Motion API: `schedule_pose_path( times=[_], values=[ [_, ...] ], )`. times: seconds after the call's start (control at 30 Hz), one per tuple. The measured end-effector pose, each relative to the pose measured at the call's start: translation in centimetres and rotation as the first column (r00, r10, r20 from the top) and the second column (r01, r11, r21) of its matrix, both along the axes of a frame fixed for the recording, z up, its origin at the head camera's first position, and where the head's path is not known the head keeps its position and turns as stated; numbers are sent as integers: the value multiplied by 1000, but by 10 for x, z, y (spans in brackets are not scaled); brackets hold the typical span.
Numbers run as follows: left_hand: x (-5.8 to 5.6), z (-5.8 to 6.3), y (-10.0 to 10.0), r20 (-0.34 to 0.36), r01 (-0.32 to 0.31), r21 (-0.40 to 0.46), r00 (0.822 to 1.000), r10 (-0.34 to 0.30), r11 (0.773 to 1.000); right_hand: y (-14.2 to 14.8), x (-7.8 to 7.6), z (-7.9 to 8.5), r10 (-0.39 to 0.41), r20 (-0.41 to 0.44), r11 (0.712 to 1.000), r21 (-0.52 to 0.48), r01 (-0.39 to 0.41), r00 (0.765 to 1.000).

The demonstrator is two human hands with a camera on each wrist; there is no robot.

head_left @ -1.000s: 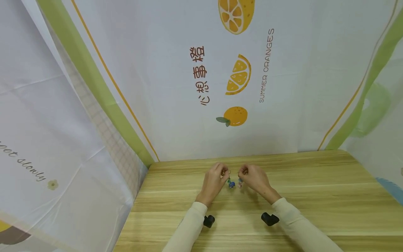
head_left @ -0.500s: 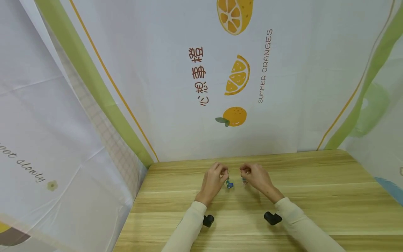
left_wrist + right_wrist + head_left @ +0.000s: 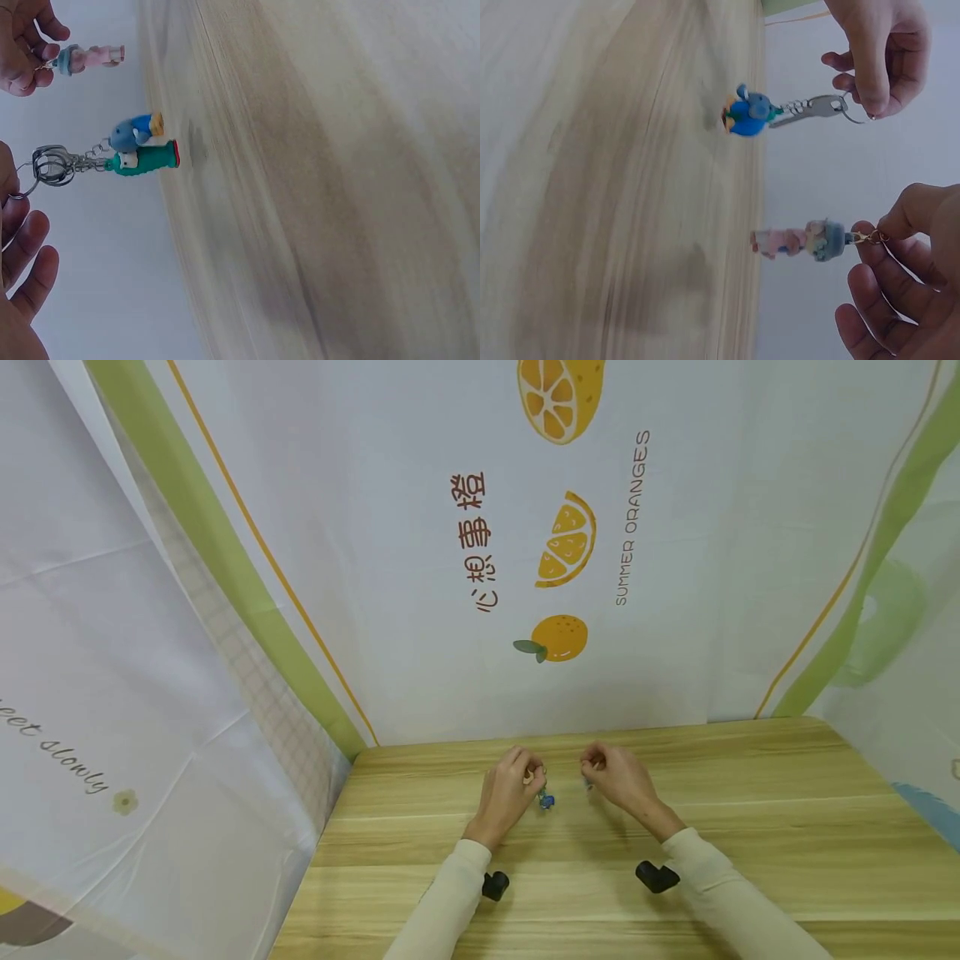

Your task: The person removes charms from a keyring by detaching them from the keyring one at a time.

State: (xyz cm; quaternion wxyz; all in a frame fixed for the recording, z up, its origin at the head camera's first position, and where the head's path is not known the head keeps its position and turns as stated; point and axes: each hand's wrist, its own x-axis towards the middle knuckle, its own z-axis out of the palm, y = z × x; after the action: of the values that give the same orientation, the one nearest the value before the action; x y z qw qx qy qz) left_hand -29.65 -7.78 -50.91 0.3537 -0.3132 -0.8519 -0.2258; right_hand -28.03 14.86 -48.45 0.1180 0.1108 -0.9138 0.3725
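The right hand (image 3: 619,778) has moved rightward, carrying the pink figurine (image 3: 798,241) farther from the blue figurine (image 3: 747,118).

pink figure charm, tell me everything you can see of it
The pink figure charm is small, plastic-looking, with a pink body and a blue-grey top like a hat. Its gold-coloured fitting is pinched between thumb and finger of the right hand. It hangs upright, clear of the wooden tabletop. Finer details are too blurred to tell.

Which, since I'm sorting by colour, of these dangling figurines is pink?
The pink figurine, hanging alone from the right hand; the blue figurine and green figurine hang together from the left hand.
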Motion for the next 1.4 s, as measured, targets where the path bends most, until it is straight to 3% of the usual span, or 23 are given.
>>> schedule_pose_path(
  times=[0.57, 1.07, 1.4],
  values=[
    [0, 3, -2, 52, -21, -10, 998, 22, 1000, 27, -5, 1, -1, -15, 1000, 11, 1, 1000],
    [0, 2, -6, 52, -14, 17, 999, 13, 1000, 54, -8, 5, -61, 25, 998, -16, 62, 998],
    [0, 2, -8, 43, -20, 7, 999, 19, 1000, 73, -9, 6, -80, -15, 997, 13, 81, 997]
  ],
)
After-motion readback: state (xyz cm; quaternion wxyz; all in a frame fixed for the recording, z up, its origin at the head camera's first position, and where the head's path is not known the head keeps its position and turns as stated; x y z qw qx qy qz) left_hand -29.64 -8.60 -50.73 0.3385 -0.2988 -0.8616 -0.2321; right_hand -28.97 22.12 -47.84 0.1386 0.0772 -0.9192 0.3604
